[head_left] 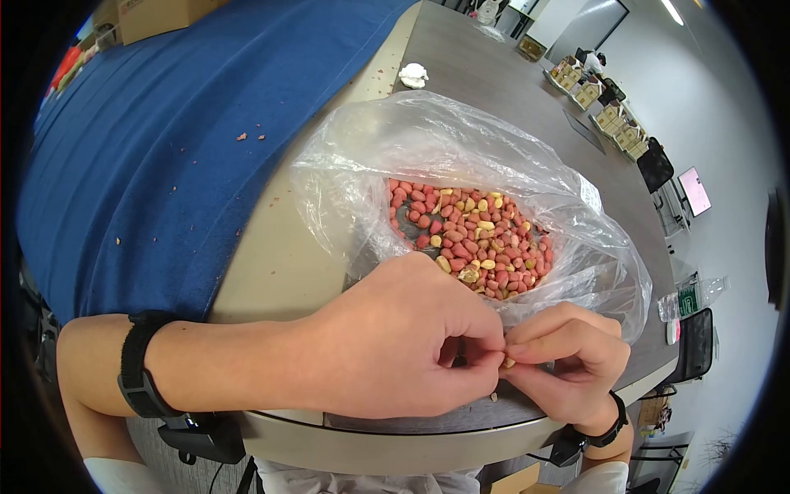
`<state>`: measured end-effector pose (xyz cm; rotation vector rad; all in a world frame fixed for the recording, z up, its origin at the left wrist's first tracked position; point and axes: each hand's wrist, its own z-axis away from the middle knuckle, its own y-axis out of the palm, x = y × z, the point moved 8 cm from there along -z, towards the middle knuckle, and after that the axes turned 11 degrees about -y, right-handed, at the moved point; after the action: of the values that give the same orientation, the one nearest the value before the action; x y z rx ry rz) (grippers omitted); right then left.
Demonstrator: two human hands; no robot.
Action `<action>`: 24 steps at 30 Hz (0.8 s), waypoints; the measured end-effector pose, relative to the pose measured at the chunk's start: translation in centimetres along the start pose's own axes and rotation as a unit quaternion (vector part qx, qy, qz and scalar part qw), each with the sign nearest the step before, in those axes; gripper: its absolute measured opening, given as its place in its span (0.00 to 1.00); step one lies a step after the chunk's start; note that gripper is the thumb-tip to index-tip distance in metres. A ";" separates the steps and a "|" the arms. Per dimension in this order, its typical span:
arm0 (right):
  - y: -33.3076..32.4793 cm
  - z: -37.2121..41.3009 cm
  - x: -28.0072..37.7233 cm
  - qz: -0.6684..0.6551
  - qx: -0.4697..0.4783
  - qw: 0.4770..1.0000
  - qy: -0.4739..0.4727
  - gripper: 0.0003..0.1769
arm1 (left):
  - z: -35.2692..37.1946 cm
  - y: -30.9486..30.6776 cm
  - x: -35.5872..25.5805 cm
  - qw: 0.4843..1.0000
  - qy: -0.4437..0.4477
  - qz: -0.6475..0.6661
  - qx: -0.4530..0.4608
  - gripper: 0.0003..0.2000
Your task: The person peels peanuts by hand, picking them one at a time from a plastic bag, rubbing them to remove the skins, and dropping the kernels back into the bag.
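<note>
Close together over the near table edge, my left hand and my right hand pinch at the same spot, fingertips touching. A small pale peanut shows between the right thumb and forefinger. What lies inside the left pinch is hidden by the fingers. Just beyond them lies an open clear plastic bag holding many peanuts, mostly red-skinned, with some yellow peeled ones among them. A small crumb rests on the table below the fingers.
A blue cloth covers the table's left side, with skin flakes on it. White crumpled tissue lies beyond the bag. A plastic bottle and black chair are at right. Far off sit boxes and a person.
</note>
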<state>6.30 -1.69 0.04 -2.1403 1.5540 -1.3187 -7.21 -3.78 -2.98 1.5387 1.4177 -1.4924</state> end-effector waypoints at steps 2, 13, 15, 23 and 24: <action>-0.1 0.1 0.0 -0.001 -0.002 1.000 0.000 0.13 | 0.0 -0.1 -0.1 1.000 0.001 0.005 -0.001 0.03; -0.2 0.2 -0.1 -0.008 -0.002 1.000 -0.008 0.14 | -0.1 0.2 -0.1 1.000 0.006 0.000 0.014 0.03; -0.2 0.2 -0.1 -0.024 -0.004 1.000 -0.009 0.14 | 0.0 0.2 -0.1 1.000 0.015 0.002 0.010 0.03; 0.0 0.3 -0.1 -0.047 -0.003 0.999 -0.003 0.14 | 0.2 0.2 -0.5 0.999 0.045 0.000 0.001 0.03; -0.1 0.3 -0.2 -0.052 -0.008 0.999 -0.002 0.14 | 0.2 0.2 -0.5 0.999 0.043 0.004 0.000 0.03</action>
<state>6.61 -1.61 -0.19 -2.2601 1.4737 -1.3374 -7.01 -4.13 -2.57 1.6251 1.4580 -1.4367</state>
